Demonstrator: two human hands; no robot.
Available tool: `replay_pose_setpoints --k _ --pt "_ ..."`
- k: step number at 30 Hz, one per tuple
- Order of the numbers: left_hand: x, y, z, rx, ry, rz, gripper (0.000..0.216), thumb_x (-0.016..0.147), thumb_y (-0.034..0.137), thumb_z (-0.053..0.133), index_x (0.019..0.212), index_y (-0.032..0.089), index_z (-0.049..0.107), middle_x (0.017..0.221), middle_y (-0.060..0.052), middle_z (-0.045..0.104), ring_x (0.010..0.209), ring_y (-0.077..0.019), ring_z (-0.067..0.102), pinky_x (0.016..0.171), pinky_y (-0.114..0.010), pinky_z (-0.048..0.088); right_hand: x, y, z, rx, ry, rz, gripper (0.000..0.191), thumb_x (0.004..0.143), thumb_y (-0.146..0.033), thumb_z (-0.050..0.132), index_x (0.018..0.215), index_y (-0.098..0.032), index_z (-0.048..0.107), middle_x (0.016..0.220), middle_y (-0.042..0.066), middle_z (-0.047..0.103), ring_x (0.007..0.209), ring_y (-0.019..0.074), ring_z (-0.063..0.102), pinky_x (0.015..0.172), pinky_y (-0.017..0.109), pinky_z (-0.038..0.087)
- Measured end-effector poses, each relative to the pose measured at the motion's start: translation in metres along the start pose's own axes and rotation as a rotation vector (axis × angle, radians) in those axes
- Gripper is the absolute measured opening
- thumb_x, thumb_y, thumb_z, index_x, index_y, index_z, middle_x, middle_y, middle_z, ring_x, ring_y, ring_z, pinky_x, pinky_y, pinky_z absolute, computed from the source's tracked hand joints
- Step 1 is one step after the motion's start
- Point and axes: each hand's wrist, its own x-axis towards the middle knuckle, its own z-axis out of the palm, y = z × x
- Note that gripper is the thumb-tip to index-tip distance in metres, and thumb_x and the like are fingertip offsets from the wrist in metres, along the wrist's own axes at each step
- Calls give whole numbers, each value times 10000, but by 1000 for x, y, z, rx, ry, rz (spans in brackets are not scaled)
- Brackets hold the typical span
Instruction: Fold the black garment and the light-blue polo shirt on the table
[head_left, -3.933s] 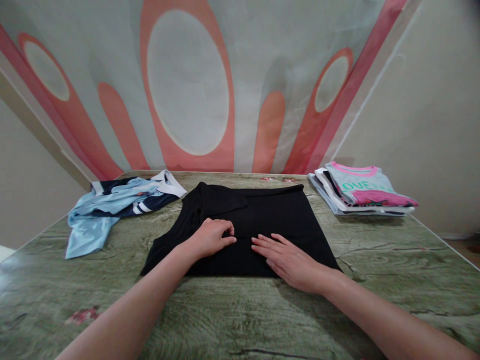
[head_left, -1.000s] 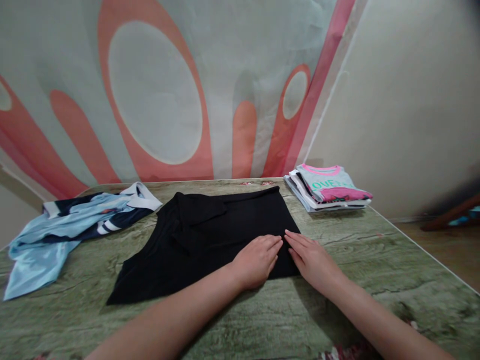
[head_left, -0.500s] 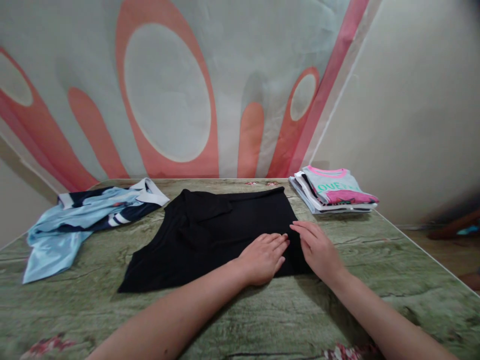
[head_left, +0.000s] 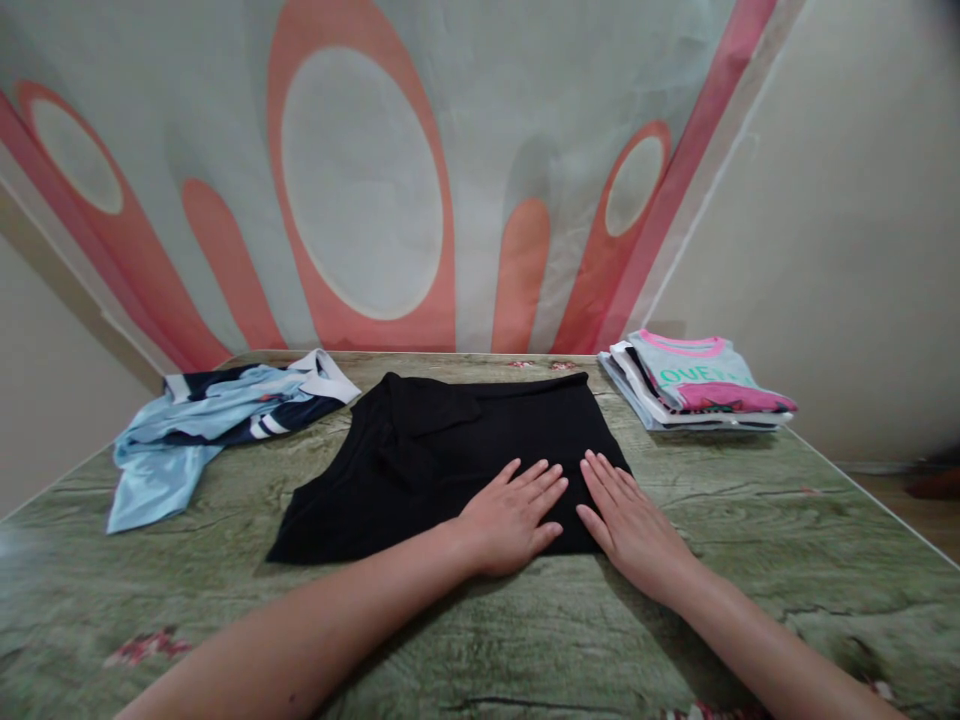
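Note:
A black garment [head_left: 450, 450], looking like a shirt with one sleeve folded over its upper left, is spread flat in front of me. My left hand [head_left: 514, 515] lies palm down on its near right part, fingers spread. Close beside it, my right hand [head_left: 630, 520] rests flat on the garment's right end, fingers stretched out. Neither hand grips the cloth. Wrinkles show in the left half of the garment, while the part near my hands looks smooth.
A crumpled light blue and navy shirt [head_left: 225, 415] with a white collar lies at the left. Folded clothes [head_left: 701, 385] are stacked at the back right, a grey and pink top uppermost. The wood-patterned table [head_left: 360, 650] meets a wall with a printed sheet [head_left: 480, 130] behind.
My right hand has flattened onto the garment's right end, and my left hand's fingers have spread. The whole view has shifted, so everything appears a little further right.

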Motion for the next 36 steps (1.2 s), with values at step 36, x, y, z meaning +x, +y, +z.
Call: replay_pose_setpoints --k 36 --pt "-245 -63 -71 -180 519 -983 381 812 573 556 942 222 628 937 -20 702 876 -213 661 808 -310 511 50 -46 -26 70 -129 -51 495 935 -377 418 1403 -221 455 1471 88 437 1366 257 377 1068 517 360"
